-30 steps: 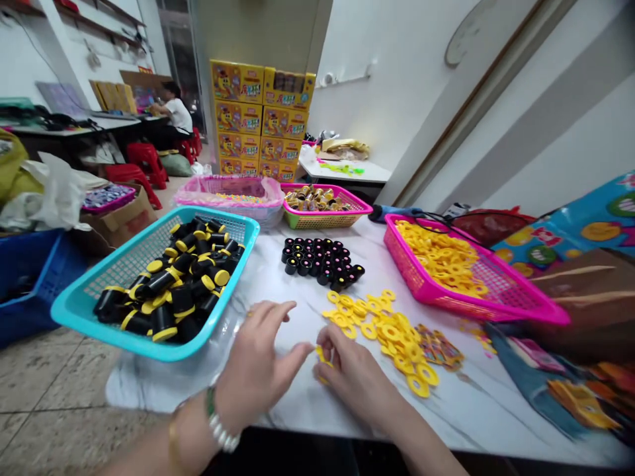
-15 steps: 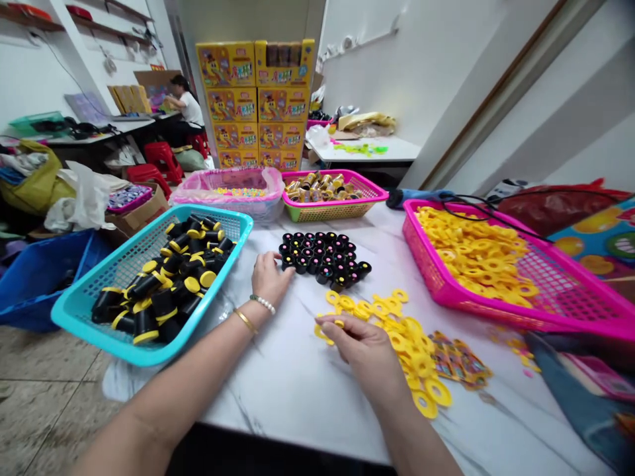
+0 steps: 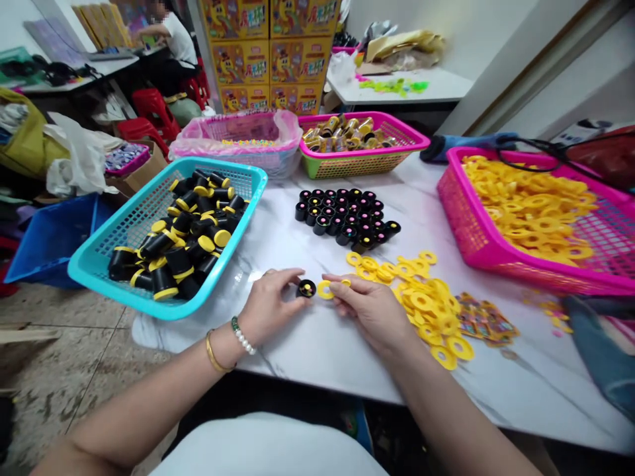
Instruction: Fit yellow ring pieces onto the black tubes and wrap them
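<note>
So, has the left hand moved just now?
Yes. The left hand has drawn back from the cluster of black caps toward the person, holding one black cap.

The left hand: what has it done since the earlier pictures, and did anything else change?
The left hand reached out to the cluster of black cups, took one black cup and brought it back beside the yellow ring that the right hand kept holding. The teal basket and the loose ring pile stayed put.

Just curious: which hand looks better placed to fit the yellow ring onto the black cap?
Probably the right hand: it pinches the yellow ring beside the black cap the left hand holds.
</note>
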Demonstrator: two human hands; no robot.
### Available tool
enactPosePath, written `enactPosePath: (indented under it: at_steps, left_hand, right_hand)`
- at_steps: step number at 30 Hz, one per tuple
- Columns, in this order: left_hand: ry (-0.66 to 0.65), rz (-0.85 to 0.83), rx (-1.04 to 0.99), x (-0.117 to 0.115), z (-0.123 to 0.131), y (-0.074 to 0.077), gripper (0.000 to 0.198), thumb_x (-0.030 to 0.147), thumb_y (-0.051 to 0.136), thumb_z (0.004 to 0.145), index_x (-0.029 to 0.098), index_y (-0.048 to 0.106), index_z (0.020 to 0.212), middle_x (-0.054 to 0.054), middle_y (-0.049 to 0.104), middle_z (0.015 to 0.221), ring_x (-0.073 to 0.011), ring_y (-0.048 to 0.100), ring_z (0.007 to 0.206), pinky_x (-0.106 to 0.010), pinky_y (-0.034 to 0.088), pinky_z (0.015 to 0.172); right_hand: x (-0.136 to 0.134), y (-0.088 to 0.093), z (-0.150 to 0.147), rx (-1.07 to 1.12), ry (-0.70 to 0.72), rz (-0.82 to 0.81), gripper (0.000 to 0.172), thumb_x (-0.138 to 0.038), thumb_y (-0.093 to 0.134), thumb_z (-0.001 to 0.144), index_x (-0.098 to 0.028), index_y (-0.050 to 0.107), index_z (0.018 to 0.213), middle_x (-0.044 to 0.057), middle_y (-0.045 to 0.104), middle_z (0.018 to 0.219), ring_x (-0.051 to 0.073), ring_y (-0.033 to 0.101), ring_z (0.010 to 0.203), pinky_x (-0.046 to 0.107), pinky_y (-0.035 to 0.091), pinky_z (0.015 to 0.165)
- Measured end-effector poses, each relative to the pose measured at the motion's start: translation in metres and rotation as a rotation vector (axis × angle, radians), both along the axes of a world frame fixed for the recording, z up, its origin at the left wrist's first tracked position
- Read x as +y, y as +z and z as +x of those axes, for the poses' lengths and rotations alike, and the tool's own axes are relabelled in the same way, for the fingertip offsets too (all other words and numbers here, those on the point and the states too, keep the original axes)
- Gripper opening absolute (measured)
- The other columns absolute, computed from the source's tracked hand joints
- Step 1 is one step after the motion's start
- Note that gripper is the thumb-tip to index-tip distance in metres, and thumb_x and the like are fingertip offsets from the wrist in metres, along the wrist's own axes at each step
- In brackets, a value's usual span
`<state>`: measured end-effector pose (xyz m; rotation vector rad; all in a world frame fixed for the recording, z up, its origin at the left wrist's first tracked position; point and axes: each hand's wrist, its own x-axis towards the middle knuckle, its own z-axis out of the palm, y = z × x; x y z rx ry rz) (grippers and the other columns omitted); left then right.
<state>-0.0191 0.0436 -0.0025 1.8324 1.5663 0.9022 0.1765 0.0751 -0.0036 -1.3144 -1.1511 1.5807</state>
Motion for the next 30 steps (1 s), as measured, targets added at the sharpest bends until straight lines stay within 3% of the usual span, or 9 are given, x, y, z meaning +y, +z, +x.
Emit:
enactPosePath:
  at_steps: [3, 6, 11, 14, 17, 22, 27, 30]
  left_hand:
    - [-0.079, 0.026, 0.029, 0.004, -0.005, -0.003, 0.027, 0.019, 0.079, 0.073, 0.021, 0.071, 0.098, -0.003, 0.073, 0.095, -0.0206, 0.064, 0.094, -0.035, 0.049, 0.09]
    - [-0.073, 0.023, 0.035, 0.009, -0.008, -0.005, 0.025, 0.023, 0.08, 0.075, 0.02, 0.073, 0.098, -0.004, 0.071, 0.091, -0.0205, 0.063, 0.092, -0.033, 0.049, 0.086]
    - [-0.117, 0.011, 0.038, 0.009, -0.007, -0.004, 0.022, 0.025, 0.075, 0.079, 0.022, 0.075, 0.1, -0.001, 0.065, 0.082, -0.0161, 0.06, 0.08, -0.026, 0.046, 0.073]
    - [-0.148, -0.035, 0.068, 0.008, -0.007, 0.0, 0.015, 0.028, 0.074, 0.08, 0.021, 0.075, 0.093, 0.001, 0.062, 0.071, -0.0138, 0.057, 0.07, -0.024, 0.041, 0.066]
    - [-0.138, -0.121, 0.062, 0.006, -0.008, 0.004, 0.018, 0.031, 0.071, 0.083, 0.025, 0.075, 0.099, 0.004, 0.061, 0.065, -0.0118, 0.054, 0.063, -0.023, 0.039, 0.062]
    - [-0.151, -0.245, -0.141, 0.005, -0.008, 0.011, 0.026, 0.032, 0.066, 0.082, 0.021, 0.073, 0.105, 0.004, 0.062, 0.062, -0.0094, 0.054, 0.056, -0.02, 0.04, 0.057]
    - [-0.1, -0.631, -0.482, 0.013, -0.003, 0.016, 0.028, 0.041, 0.058, 0.088, 0.014, 0.066, 0.092, 0.003, 0.062, 0.058, -0.0071, 0.047, 0.041, -0.018, 0.035, 0.042]
    - [-0.061, -0.586, -0.428, 0.013, -0.002, 0.015, 0.022, 0.033, 0.055, 0.089, 0.015, 0.066, 0.084, 0.003, 0.06, 0.056, -0.0065, 0.046, 0.043, -0.016, 0.034, 0.042]
  right_hand:
    - [0.003, 0.007, -0.004, -0.022, 0.058, -0.029, 0.032, -0.044, 0.081, 0.067, -0.015, 0.069, 0.06, -0.001, 0.057, 0.055, 0.007, 0.041, 0.043, 0.024, 0.032, 0.04]
    - [0.004, 0.019, -0.006, -0.048, 0.144, -0.054, 0.034, -0.047, 0.08, 0.068, -0.015, 0.069, 0.059, -0.002, 0.052, 0.051, 0.006, 0.04, 0.041, 0.024, 0.032, 0.04]
    - [0.003, 0.025, -0.017, -0.226, 0.218, 0.088, 0.037, -0.047, 0.075, 0.075, -0.018, 0.068, 0.054, 0.002, 0.06, 0.063, 0.008, 0.044, 0.045, 0.026, 0.036, 0.044]
    - [0.005, 0.019, -0.025, -0.304, 0.197, 0.126, 0.031, -0.047, 0.074, 0.076, -0.019, 0.074, 0.063, 0.001, 0.061, 0.064, 0.008, 0.044, 0.043, 0.026, 0.036, 0.043]
    - [0.006, 0.013, -0.027, -0.292, 0.18, 0.077, 0.031, -0.047, 0.073, 0.078, -0.018, 0.079, 0.082, -0.001, 0.059, 0.056, 0.009, 0.048, 0.042, 0.026, 0.04, 0.045]
    - [0.003, 0.009, -0.023, -0.242, 0.187, 0.032, 0.039, -0.048, 0.073, 0.078, -0.014, 0.079, 0.096, -0.002, 0.059, 0.049, 0.011, 0.052, 0.044, 0.027, 0.046, 0.049]
    - [0.0, 0.011, -0.027, -0.243, 0.18, 0.021, 0.039, -0.046, 0.071, 0.081, -0.013, 0.077, 0.101, -0.002, 0.061, 0.049, 0.01, 0.054, 0.043, 0.023, 0.046, 0.048]
    - [-0.001, 0.01, -0.03, -0.236, 0.136, 0.026, 0.036, -0.044, 0.069, 0.083, -0.013, 0.076, 0.099, -0.004, 0.056, 0.043, 0.008, 0.048, 0.037, 0.02, 0.04, 0.042]
